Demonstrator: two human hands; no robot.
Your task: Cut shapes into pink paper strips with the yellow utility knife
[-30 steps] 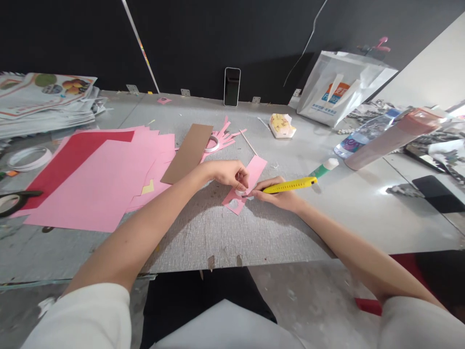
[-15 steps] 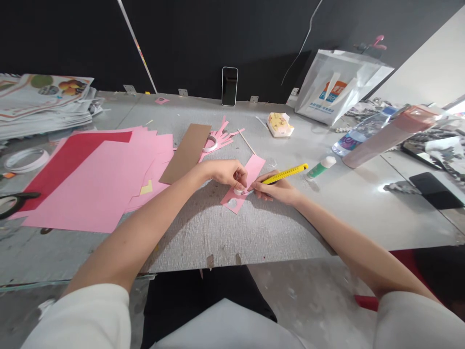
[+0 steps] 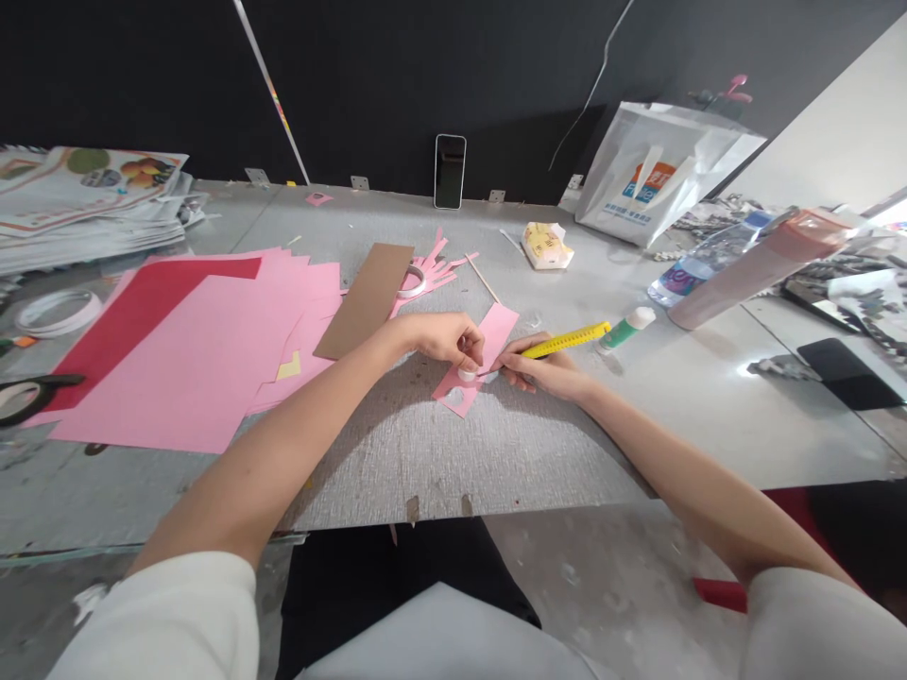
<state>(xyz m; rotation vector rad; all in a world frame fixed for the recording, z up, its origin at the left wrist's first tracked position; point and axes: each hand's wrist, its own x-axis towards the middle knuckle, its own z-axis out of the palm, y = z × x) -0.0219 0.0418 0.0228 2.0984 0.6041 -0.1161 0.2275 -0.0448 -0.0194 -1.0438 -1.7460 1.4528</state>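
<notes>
Mid-frame, the left hand [image 3: 452, 338] pinches a white round thing [image 3: 467, 374] on pink paper [image 3: 500, 327], the right hand [image 3: 539, 368] grips a yellow knife [image 3: 571, 339] — likely cutting, which needs a steady hold.

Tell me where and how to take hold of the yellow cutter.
Probably best to pinch the yellow cutter by its exposed handle, coming from the right: that long, slim end juts up and right from the right hand, while the thin tip points toward the left hand.
</notes>
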